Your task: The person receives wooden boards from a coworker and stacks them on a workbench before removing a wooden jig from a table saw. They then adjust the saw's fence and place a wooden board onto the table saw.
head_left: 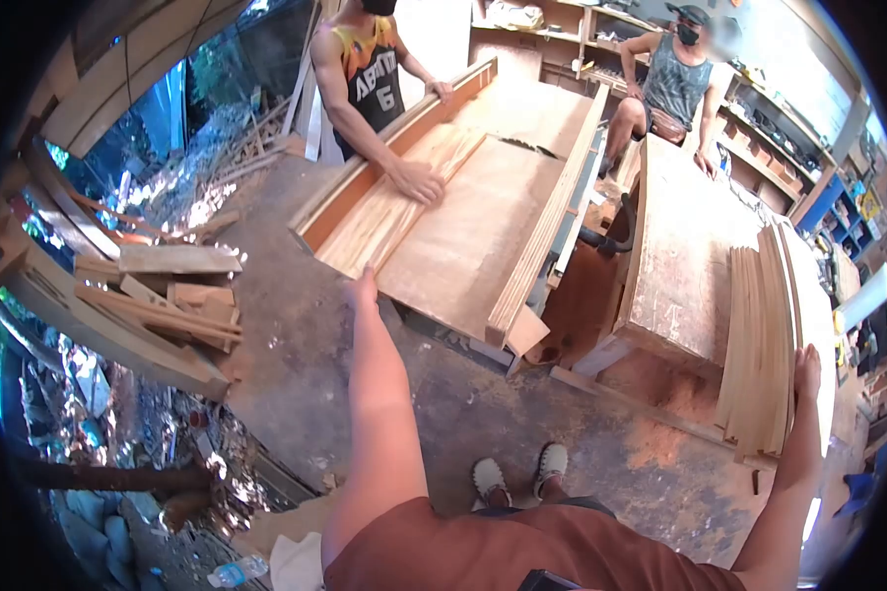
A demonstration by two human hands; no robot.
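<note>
On the saw table (468, 256), a wide light wooden board (376, 222) lies flat along a raised wooden fence (350, 197). My left hand (363, 289) is closed on the near end of this board, thumb on top and the other fingers mostly hidden. To the right, a stack of thin wooden strips (756, 345) rests on a workbench (685, 256). My right hand (807, 372) lies against the outer edge of the strips, fingers extended. A co-worker's hand (419, 182) presses on the board from the far left side.
A dark saw blade (532, 147) shows through the table top. Another person (675, 84) sits behind the workbench. Wood offcuts (182, 300) are piled on the left, and sawdust (660, 433) covers floor near the bench. A plastic bottle (237, 571) lies bottom left.
</note>
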